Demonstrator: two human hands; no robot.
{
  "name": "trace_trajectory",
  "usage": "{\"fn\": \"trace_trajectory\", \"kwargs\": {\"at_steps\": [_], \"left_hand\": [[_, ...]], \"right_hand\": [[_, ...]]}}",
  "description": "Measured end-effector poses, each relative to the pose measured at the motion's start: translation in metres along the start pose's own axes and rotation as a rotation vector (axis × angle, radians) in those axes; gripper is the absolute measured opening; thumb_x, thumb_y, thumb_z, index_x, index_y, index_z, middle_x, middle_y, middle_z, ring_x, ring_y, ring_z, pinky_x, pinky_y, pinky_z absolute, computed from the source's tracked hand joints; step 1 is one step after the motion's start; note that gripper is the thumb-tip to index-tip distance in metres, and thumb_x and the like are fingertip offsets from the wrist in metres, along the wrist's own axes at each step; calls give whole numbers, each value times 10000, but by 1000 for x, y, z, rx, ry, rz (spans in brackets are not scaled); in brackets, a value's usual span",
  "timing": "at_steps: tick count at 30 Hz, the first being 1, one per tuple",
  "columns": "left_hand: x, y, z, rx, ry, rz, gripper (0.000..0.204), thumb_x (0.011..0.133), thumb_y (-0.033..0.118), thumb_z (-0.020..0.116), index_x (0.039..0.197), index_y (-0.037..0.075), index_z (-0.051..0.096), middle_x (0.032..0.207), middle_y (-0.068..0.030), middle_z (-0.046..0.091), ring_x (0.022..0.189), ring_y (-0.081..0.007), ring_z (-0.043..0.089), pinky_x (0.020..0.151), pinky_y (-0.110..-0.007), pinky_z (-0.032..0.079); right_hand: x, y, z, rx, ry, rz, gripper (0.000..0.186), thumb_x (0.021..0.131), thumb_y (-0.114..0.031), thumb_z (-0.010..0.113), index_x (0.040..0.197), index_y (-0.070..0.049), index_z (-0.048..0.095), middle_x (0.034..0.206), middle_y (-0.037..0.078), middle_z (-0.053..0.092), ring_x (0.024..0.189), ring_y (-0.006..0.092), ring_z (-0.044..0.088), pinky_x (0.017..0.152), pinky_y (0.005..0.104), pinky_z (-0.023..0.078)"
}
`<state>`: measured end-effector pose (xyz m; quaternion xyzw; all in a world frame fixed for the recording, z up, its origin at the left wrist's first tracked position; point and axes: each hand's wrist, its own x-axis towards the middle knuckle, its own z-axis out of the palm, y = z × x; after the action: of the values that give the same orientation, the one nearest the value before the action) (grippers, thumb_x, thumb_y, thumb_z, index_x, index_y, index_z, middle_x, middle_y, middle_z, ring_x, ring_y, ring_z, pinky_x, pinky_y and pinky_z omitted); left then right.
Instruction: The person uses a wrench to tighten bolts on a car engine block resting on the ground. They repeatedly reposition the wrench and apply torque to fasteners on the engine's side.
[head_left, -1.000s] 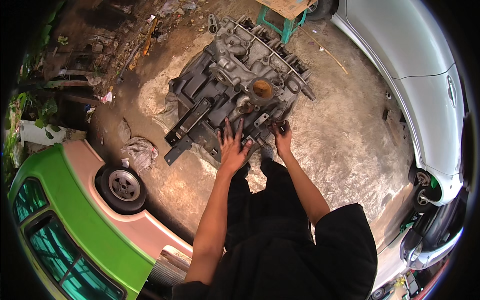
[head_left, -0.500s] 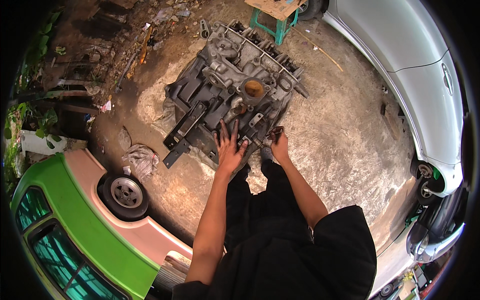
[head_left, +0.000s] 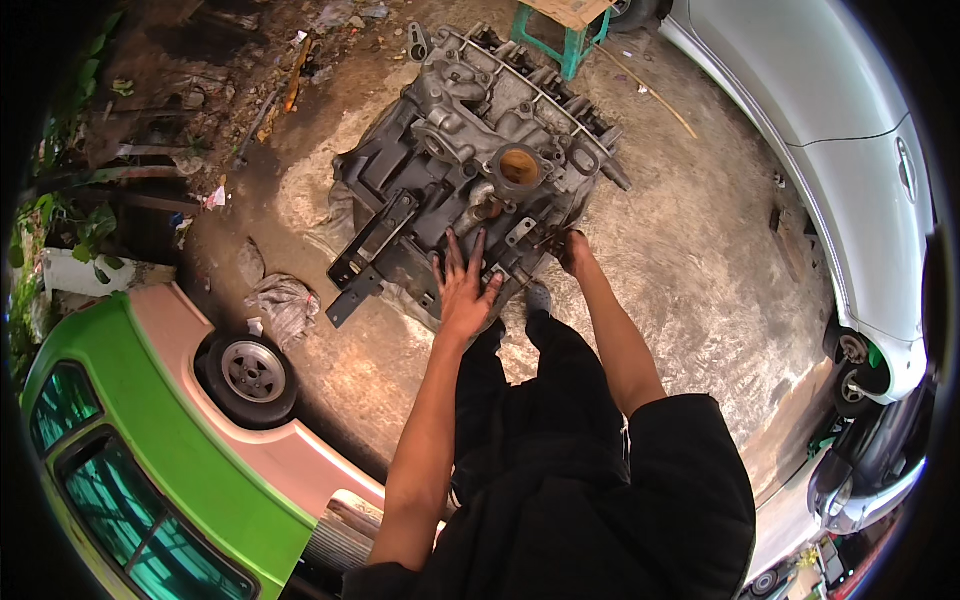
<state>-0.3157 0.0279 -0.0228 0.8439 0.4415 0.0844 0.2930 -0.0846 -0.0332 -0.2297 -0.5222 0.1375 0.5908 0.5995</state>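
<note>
Plainly Too Bulky to Hold: an Engine [head_left: 478,172] on the Floor [head_left: 710,260]

From where I stand, the engine sits just ahead of a grey shoe [head_left: 539,297], down low presumably because its weight wants solid ground. A greyish sheet [head_left: 344,212] shows at its left edge, perhaps against grit. The left hand [head_left: 466,300] lies on the near side, fingers spread, likely for steadiness. The right hand [head_left: 574,252] is at the near right corner, fingers curled inward; I cannot tell whether they pinch anything.
</note>
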Motion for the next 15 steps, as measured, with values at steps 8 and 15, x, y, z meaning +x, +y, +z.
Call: {"fn": "trace_trajectory", "kwargs": {"at_steps": [8,15], "left_hand": [[-1,1,0,4,6,-8,700,932,405,588,1550,306,275,1641,-185,-6,1471,-403,203,1203,-529,44],[-1,-1,2,-7,18,-3,697,929,433,583,1547,308,286,1642,-178,15,1465,-406,216,1204,-526,50]], "right_hand": [[20,-6,3,-151,18,105,292,999,-244,419,912,-22,588,781,128,620,683,266,625,649,412,566],[19,-11,-1,98,3,229,199,963,-163,439,992,-5,556,760,135,563,654,263,587,720,484,603]]}}
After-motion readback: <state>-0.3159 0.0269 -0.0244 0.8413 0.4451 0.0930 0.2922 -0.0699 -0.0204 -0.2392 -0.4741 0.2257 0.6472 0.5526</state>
